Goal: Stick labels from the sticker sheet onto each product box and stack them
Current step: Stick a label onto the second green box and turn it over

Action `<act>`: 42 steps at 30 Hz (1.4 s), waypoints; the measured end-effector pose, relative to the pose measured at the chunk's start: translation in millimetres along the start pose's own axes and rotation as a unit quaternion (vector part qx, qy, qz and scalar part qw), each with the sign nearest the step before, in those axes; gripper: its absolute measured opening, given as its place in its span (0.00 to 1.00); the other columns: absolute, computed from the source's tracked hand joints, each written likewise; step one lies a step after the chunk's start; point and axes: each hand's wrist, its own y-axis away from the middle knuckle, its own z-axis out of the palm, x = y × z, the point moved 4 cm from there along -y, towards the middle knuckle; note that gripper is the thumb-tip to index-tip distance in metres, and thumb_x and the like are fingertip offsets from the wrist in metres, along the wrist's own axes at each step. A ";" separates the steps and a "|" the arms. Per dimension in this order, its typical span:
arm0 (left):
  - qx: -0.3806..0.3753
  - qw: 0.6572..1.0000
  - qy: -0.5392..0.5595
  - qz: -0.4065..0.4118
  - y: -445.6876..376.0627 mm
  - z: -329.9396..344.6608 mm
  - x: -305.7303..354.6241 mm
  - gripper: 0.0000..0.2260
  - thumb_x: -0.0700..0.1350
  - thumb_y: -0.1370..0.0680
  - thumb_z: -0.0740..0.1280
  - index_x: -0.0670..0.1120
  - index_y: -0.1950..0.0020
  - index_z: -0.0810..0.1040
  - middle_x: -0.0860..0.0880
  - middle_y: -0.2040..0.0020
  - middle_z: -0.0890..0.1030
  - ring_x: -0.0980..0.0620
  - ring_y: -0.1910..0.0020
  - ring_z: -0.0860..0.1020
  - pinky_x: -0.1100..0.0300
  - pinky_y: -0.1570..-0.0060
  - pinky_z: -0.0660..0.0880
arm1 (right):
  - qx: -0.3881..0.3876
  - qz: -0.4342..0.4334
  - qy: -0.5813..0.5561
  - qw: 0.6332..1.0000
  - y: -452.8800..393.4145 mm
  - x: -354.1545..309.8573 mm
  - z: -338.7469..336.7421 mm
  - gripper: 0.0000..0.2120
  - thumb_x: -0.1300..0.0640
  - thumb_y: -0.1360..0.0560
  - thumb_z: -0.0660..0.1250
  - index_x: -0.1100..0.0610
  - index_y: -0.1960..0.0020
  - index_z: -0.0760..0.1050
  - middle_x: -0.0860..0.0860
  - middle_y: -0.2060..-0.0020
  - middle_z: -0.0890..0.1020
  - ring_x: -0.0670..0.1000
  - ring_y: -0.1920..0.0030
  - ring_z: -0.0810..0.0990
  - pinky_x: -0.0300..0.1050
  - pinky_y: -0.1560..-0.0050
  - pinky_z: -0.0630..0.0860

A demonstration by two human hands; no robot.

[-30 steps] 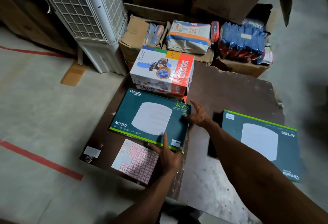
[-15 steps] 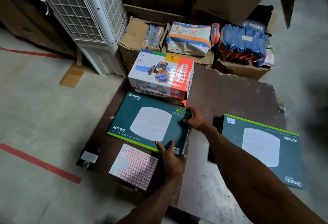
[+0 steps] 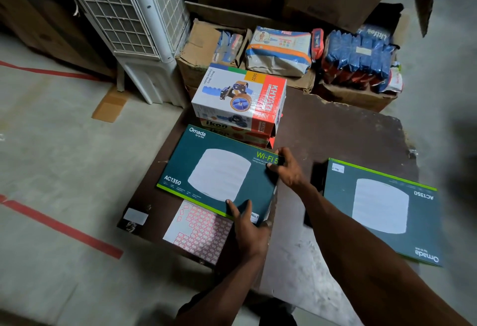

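Sticker sheet (image 3: pixel 198 232) is lying nearest me on the brown tabletop (image 3: pixel 335 134), its far edge tucked just under the near edge of the teal box (image 3: pixel 219 173). I judge it is sitting there so a label is within easy reach of whichever box is being worked.

My left hand (image 3: pixel 249 225) is gripping the near edge of the teal box, fingers lying flat on the lid; whether the thumb is wrapping under the edge is hidden. A small white label marked "No.1" (image 3: pixel 254 216) is showing at that corner, just beside this hand. My right hand (image 3: pixel 286 168) is pinching the far right corner of the same box, fingertips curling over the "Wi-Fi 5" print. Holding two corners is, I reckon, keeping a wide flat box level for shifting or lifting.

To the right, a second teal box (image 3: pixel 382 209) is lying flat, turned the other way round, also bearing a small white label at its far left corner.

Further off, a white tape-dispenser box (image 3: pixel 237 98) is sitting atop other boxes, touching or nearly touching the teal box's far edge. Stacking of the two teal boxes is not yet done.
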 end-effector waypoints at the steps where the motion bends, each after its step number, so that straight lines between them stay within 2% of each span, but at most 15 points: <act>1: 0.003 1.000 -0.004 0.003 1.8 -2.5 2.0 0.34 0.39 0.29 0.79 0.47 0.24 0.72 0.50 0.16 0.43 0.48 0.20 0.56 0.64 0.29 0.61 | 0.000 -0.008 -0.005 1.000 3.5 -5.3 -0.4 0.15 0.67 0.23 0.71 0.59 0.41 0.70 0.51 0.56 0.80 0.43 0.60 0.82 0.44 0.55 0.81; 3: 0.015 1.000 -0.020 0.012 8.1 -9.9 7.5 0.33 0.38 0.28 0.78 0.48 0.24 0.72 0.50 0.16 0.45 0.52 0.23 0.61 0.67 0.34 0.63 | 0.003 -0.023 -0.026 0.999 8.0 -11.6 0.2 0.16 0.66 0.23 0.72 0.57 0.39 0.73 0.49 0.52 0.83 0.43 0.55 0.83 0.41 0.52 0.81; 6: 0.048 0.998 -0.018 0.039 20.7 -22.4 15.5 0.31 0.34 0.27 0.76 0.47 0.26 0.74 0.50 0.17 0.53 0.46 0.23 0.64 0.65 0.33 0.64 | 0.004 -0.039 -0.054 0.998 19.7 -24.9 0.3 0.17 0.63 0.23 0.73 0.52 0.37 0.77 0.46 0.47 0.84 0.44 0.48 0.83 0.39 0.45 0.81; 9: 0.073 0.995 0.022 0.059 32.9 -38.1 19.6 0.27 0.30 0.27 0.74 0.46 0.30 0.78 0.48 0.21 0.63 0.44 0.24 0.66 0.56 0.31 0.71 | 0.008 -0.045 -0.058 0.997 30.8 -37.7 -1.9 0.16 0.60 0.23 0.74 0.50 0.38 0.78 0.45 0.45 0.84 0.46 0.45 0.83 0.43 0.42 0.81; 11: 0.094 0.990 0.040 0.094 39.4 -54.6 20.5 0.25 0.30 0.27 0.74 0.46 0.32 0.79 0.47 0.26 0.69 0.45 0.29 0.70 0.52 0.37 0.78 | 0.014 -0.045 -0.063 0.997 38.4 -44.3 -4.0 0.14 0.58 0.23 0.74 0.51 0.38 0.80 0.46 0.45 0.84 0.49 0.44 0.84 0.48 0.40 0.81; 14: 0.122 0.981 0.056 0.142 45.3 -87.0 27.7 0.23 0.31 0.26 0.73 0.47 0.33 0.80 0.49 0.32 0.75 0.52 0.35 0.74 0.72 0.43 0.74 | 0.018 -0.049 -0.054 0.997 46.9 -43.7 -9.4 0.15 0.47 0.27 0.73 0.41 0.40 0.81 0.45 0.44 0.85 0.50 0.43 0.84 0.56 0.37 0.80; 15: 0.130 0.978 0.060 0.152 45.9 -97.2 31.5 0.23 0.31 0.26 0.73 0.48 0.33 0.80 0.51 0.34 0.76 0.53 0.36 0.75 0.72 0.42 0.73 | 0.016 -0.055 -0.049 0.997 50.6 -45.1 -10.3 0.15 0.45 0.27 0.71 0.38 0.41 0.81 0.44 0.43 0.85 0.49 0.42 0.83 0.55 0.37 0.79; 18: 0.145 0.970 0.076 0.180 47.2 -120.0 41.2 0.21 0.34 0.24 0.73 0.50 0.34 0.80 0.54 0.37 0.79 0.52 0.38 0.79 0.53 0.40 0.79 | 0.026 -0.053 -0.085 0.995 71.3 -66.5 -12.5 0.16 0.51 0.23 0.70 0.43 0.36 0.80 0.46 0.43 0.85 0.47 0.43 0.82 0.44 0.42 0.77; 20: 0.159 0.965 0.087 0.189 48.8 -131.9 47.8 0.20 0.35 0.23 0.72 0.52 0.35 0.81 0.56 0.39 0.80 0.49 0.42 0.81 0.48 0.47 0.81 | 0.025 -0.058 -0.118 0.991 78.7 -79.6 -13.2 0.14 0.57 0.21 0.69 0.52 0.35 0.79 0.49 0.44 0.85 0.46 0.46 0.83 0.38 0.49 0.77; 23: 0.182 0.958 0.100 0.199 53.0 -151.9 63.5 0.16 0.39 0.22 0.70 0.53 0.37 0.82 0.61 0.40 0.79 0.48 0.47 0.83 0.52 0.52 0.82 | 0.037 -0.077 -0.137 0.987 83.7 -96.2 -18.1 0.13 0.58 0.21 0.70 0.56 0.37 0.80 0.52 0.44 0.85 0.50 0.46 0.84 0.38 0.50 0.78; 26: 0.198 0.954 0.098 0.202 55.4 -170.7 77.5 0.12 0.42 0.21 0.70 0.52 0.39 0.83 0.54 0.41 0.82 0.53 0.46 0.82 0.70 0.54 0.77 | 0.043 -0.089 -0.120 0.988 88.3 -113.6 -22.9 0.12 0.54 0.21 0.70 0.54 0.38 0.81 0.51 0.44 0.85 0.50 0.45 0.84 0.44 0.48 0.79; 32: 0.208 0.955 0.111 0.180 48.7 -199.8 111.6 0.07 0.46 0.21 0.70 0.54 0.44 0.85 0.57 0.49 0.86 0.57 0.51 0.83 0.49 0.52 0.82 | 0.101 -0.085 -0.067 0.989 99.3 -132.5 -35.8 0.13 0.48 0.22 0.70 0.51 0.40 0.82 0.47 0.46 0.86 0.48 0.47 0.84 0.46 0.46 0.80; 37: 0.216 0.956 0.055 0.191 36.2 -220.7 146.9 0.06 0.48 0.22 0.71 0.54 0.47 0.86 0.60 0.56 0.84 0.60 0.57 0.81 0.51 0.53 0.82 | 0.166 -0.057 -0.015 0.984 108.2 -137.3 -47.9 0.18 0.38 0.25 0.68 0.49 0.43 0.82 0.46 0.53 0.86 0.48 0.54 0.85 0.55 0.47 0.83; 40: 0.204 0.960 0.040 0.187 24.7 -227.0 164.7 0.05 0.48 0.21 0.70 0.55 0.48 0.86 0.62 0.56 0.81 0.67 0.60 0.78 0.62 0.60 0.79 | 0.208 -0.056 0.039 0.976 118.3 -145.1 -60.2 0.21 0.35 0.25 0.66 0.51 0.46 0.83 0.48 0.58 0.85 0.52 0.58 0.85 0.52 0.53 0.82; 42: 0.168 0.969 0.036 0.177 11.2 -227.7 174.8 0.06 0.47 0.20 0.69 0.54 0.47 0.85 0.58 0.53 0.82 0.61 0.58 0.79 0.67 0.65 0.76 | 0.222 -0.060 0.064 0.971 125.7 -149.8 -67.8 0.25 0.33 0.25 0.64 0.51 0.45 0.84 0.50 0.55 0.86 0.54 0.56 0.85 0.52 0.54 0.82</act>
